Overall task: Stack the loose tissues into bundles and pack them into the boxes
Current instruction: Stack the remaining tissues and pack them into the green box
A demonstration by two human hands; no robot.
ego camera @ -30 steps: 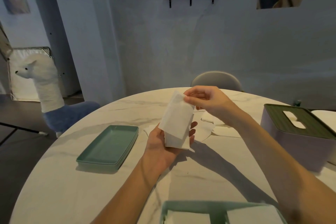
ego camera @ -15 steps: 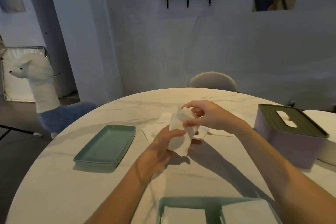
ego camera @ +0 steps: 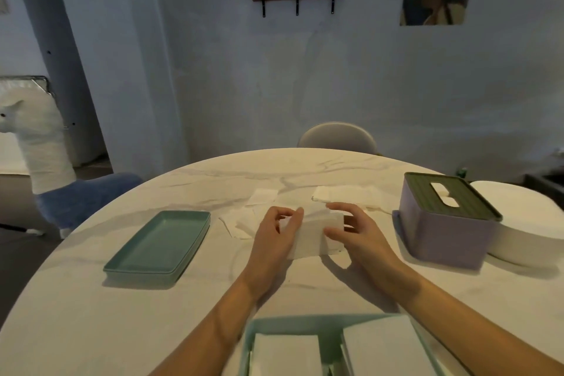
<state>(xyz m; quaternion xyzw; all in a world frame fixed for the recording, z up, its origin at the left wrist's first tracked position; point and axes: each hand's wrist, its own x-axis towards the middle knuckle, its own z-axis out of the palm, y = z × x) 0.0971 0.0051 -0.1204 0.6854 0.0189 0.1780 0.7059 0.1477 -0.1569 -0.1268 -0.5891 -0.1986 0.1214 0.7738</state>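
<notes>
A white tissue bundle (ego camera: 316, 236) lies on the marble table (ego camera: 91, 330) at the centre. My left hand (ego camera: 274, 238) grips its left end with curled fingers, and my right hand (ego camera: 354, 232) grips its right end. Several loose tissues (ego camera: 341, 195) lie spread on the table just beyond the bundle. Near the front edge sits an open green box (ego camera: 329, 327) with two white tissue stacks (ego camera: 387, 348) side by side inside it. A closed purple tissue box with a dark green slotted lid (ego camera: 448, 223) stands at the right.
A flat green lid or tray (ego camera: 161, 244) lies on the left of the table. A white round object (ego camera: 525, 223) sits behind the purple box. A grey chair back (ego camera: 337, 137) stands past the far edge; an alpaca figure (ego camera: 39, 143) stands at the left.
The bundle was held upright in my left palm with my right hand pinching its top. Now it lies down on the table with both hands at its ends.
</notes>
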